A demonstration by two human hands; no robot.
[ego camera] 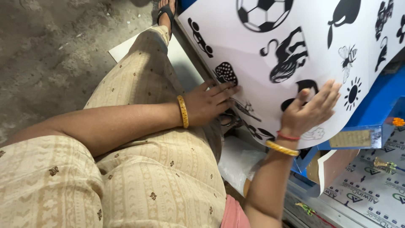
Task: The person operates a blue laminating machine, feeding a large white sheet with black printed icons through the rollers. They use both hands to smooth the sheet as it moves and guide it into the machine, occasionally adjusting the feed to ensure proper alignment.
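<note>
From the head camera I look down over my lap at a large white sheet printed with black silhouettes [261, 71], which lies tilted across a blue machine frame [379, 105] and hangs over its near edge towards my knees.

My left hand [207, 103] lies flat on the lower left part of the sheet, fingers stretched out and close together, the fingertips touching the paper just below a dotted black shape [226, 72]. It grasps nothing; it only presses the sheet. A yellow bangle [182, 111] sits on that wrist.

My right hand [311, 110] rests on the sheet further to the right, near its lower edge, palm down with the fingers spread and laid on the paper. It too is released, holding nothing. Its fingertips reach beside a small sun figure [352, 93], and a dark rounded silhouette [304, 86] lies partly under the hand. On this wrist I wear a thin red thread [288, 136] and a yellow bangle [281, 148].

Higher on the sheet I see a football figure [263, 12], a lion-like animal [287, 55] and a small insect figure [347, 57].

My beige patterned clothing [160, 169] fills the lower left of the view. Beyond my knee a sandalled foot [166, 12] stands on the rough grey floor [55, 55]. At the lower right lies a grey board with printed marks [371, 185], below the blue frame.
</note>
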